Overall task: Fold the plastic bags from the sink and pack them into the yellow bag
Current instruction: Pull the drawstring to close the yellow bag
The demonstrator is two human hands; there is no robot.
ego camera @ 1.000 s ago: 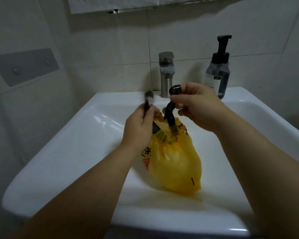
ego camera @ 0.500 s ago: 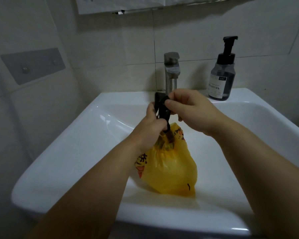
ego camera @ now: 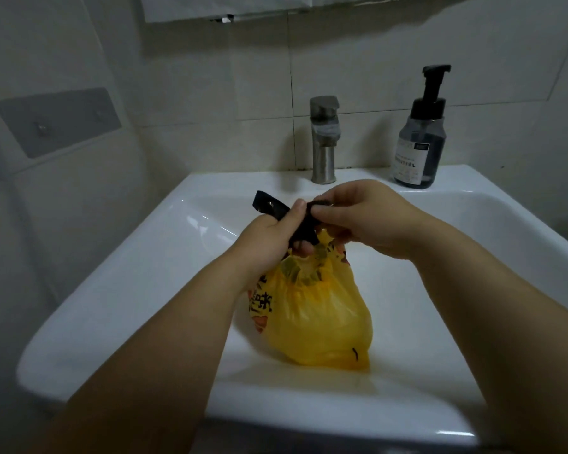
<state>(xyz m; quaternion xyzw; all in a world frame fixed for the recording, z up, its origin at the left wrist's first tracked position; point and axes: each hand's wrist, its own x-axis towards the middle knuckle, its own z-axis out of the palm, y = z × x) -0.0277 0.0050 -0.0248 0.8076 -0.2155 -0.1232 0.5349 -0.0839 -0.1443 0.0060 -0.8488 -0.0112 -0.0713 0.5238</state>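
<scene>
While the yellow bag (ego camera: 318,316) lies in the basin of the white sink (ego camera: 138,267), its mouth bunched upward, the left hand (ego camera: 269,237) curls round a black strap (ego camera: 271,204) at the neck. The right hand (ego camera: 364,217) pinches the same strap just to the right. A faucet (ego camera: 323,139) and a pump bottle (ego camera: 420,139) stand on the far rim.

Thin translucent plastic yellow bag (ego camera: 322,316), glossy sink (ego camera: 118,290), brushed-metal tap (ego camera: 323,139)
</scene>
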